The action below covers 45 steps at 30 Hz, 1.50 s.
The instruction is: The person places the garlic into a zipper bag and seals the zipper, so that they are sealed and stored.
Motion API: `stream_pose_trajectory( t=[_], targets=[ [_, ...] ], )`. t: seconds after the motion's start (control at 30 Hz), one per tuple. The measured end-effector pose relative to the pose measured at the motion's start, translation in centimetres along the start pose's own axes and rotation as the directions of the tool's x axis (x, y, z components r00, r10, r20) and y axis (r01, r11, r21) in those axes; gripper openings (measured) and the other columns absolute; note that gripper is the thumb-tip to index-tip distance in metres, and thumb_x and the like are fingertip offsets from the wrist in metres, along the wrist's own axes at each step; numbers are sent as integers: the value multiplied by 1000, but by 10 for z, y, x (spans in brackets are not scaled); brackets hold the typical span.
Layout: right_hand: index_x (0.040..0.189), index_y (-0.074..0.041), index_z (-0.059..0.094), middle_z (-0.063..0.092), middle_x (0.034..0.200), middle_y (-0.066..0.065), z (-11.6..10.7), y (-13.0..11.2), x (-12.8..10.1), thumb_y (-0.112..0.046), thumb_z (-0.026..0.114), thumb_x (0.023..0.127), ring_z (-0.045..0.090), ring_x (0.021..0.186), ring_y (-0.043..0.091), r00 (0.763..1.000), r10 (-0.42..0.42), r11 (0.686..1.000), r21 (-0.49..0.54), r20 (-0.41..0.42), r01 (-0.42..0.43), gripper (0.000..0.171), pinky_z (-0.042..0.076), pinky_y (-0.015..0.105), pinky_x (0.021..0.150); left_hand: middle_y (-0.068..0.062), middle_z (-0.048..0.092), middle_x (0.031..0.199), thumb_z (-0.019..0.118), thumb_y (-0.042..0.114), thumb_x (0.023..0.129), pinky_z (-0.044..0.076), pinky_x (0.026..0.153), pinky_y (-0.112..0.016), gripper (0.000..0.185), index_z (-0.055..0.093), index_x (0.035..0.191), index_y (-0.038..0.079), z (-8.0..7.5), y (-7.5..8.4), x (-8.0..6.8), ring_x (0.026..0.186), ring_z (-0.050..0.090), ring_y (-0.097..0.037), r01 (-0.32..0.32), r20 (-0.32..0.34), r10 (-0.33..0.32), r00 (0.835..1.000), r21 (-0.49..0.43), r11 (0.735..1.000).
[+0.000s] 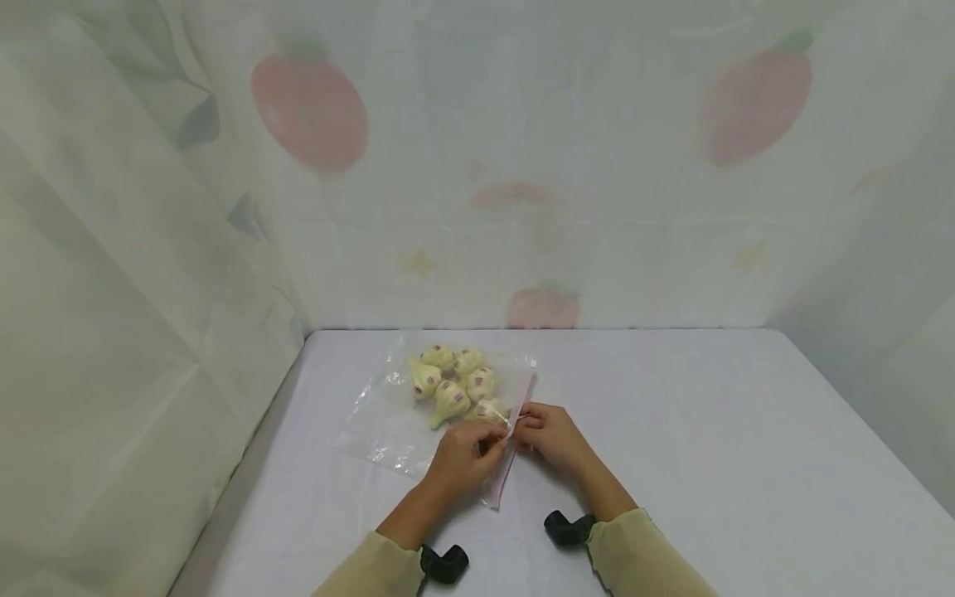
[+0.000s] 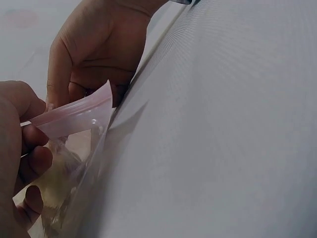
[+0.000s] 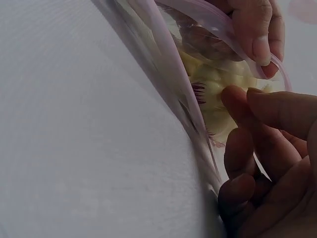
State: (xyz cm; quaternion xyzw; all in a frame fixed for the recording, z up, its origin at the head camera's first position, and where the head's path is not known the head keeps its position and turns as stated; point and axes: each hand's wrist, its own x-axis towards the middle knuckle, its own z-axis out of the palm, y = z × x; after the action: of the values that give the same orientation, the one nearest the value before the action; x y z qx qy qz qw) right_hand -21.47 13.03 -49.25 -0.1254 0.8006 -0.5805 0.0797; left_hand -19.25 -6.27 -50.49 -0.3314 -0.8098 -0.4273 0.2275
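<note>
A clear zip bag (image 1: 380, 414) with a pink zip edge (image 1: 501, 481) lies flat on the table. Several pale yellow garlic bulbs (image 1: 451, 400) with purple marks are inside it. My left hand (image 1: 464, 460) pinches the zip edge near its middle, thumb against curled fingers. From the other side my right hand (image 1: 552, 435) meets the same edge, thumb and forefinger together at the rim. In the right wrist view two pink strips stand apart at the mouth, with a garlic bulb (image 3: 218, 94) showing behind the right fingertips (image 3: 235, 99).
The white-covered table (image 1: 709, 439) extends to the right of the bag. A pale curtain with strawberry prints (image 1: 309, 112) hangs behind, and another cloth (image 1: 112, 332) borders the left side. Black wrist mounts (image 1: 445, 565) sit by both sleeves.
</note>
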Motion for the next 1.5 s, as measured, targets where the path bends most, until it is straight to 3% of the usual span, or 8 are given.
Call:
stream_pose_trajectory(
  t=[0.2, 0.5, 0.6, 0.73, 0.97, 1.07, 1.27, 1.5],
  targets=[
    [120, -1, 67, 74, 107, 10, 2, -4, -2, -6, 66, 89, 60, 83, 2, 988, -93, 989, -105, 121, 105, 32, 48, 19, 71, 2, 71, 88, 73, 6, 85, 48, 64, -16, 9, 73, 92, 11, -1, 1, -1, 72, 57, -3, 1, 12, -1, 1000, 3, 1000],
    [125, -2, 64, 72, 113, 8, 5, 1, 2, -7, 63, 90, 63, 99, 4, 978, -84, 992, -79, 192, 100, 35, 49, 19, 83, 1, 72, 92, 75, 6, 84, 50, 66, -21, 9, 73, 92, 10, -1, -1, -1, 75, 59, -6, -21, 19, 21, 1000, 15, 1000],
    [118, -1, 67, 74, 107, 7, 4, 2, 4, -7, 63, 91, 63, 92, 4, 990, -58, 996, -60, 125, 66, 28, 49, 19, 79, 2, 70, 87, 75, 7, 84, 48, 63, -18, 10, 73, 93, 10, -2, -1, -2, 71, 57, -5, -16, 25, 16, 1000, 27, 999],
    [105, 2, 69, 72, 86, 8, 1, 2, 5, -3, 60, 89, 55, 66, 6, 997, 21, 999, 43, -80, -17, 19, 43, 20, 59, 6, 61, 73, 74, 7, 83, 42, 59, -13, 11, 72, 93, 11, -2, -1, -3, 65, 52, -3, 20, 50, -22, 998, 43, 999],
    [98, -5, 69, 67, 81, 10, -3, 3, 8, -9, 63, 92, 48, 57, 12, 917, 125, 989, 126, -379, -82, 9, 40, 22, 51, 9, 55, 71, 73, 10, 84, 41, 61, -16, 9, 72, 92, 15, -3, 4, -3, 65, 48, -3, 94, 145, -104, 984, 77, 993],
    [108, -8, 68, 63, 86, 12, -7, 4, 9, -20, 65, 94, 50, 59, 14, 898, 163, 982, 157, -408, -107, 18, 42, 23, 47, 10, 60, 75, 72, 13, 85, 42, 63, -17, 8, 73, 93, 17, -3, 7, -3, 68, 49, -2, 99, 186, -115, 976, 92, 991],
    [132, -10, 57, 66, 111, 13, -12, 5, 9, -29, 64, 96, 52, 57, 14, 893, 239, 956, 253, -381, -148, 41, 43, 25, 43, 10, 64, 76, 73, 14, 83, 42, 62, -13, 8, 76, 91, 17, -1, 13, -2, 68, 48, 2, 78, 285, -100, 953, 87, 993],
    [133, -6, 54, 58, 67, 0, -19, 7, 8, -23, 68, 92, 42, 43, 10, 895, 277, 931, 327, -349, -161, 47, 36, 23, 40, 9, 63, 70, 76, 14, 81, 40, 60, -8, 10, 75, 91, 15, 2, 21, -1, 64, 48, 6, 32, 357, -53, 933, 64, 997]
  ],
)
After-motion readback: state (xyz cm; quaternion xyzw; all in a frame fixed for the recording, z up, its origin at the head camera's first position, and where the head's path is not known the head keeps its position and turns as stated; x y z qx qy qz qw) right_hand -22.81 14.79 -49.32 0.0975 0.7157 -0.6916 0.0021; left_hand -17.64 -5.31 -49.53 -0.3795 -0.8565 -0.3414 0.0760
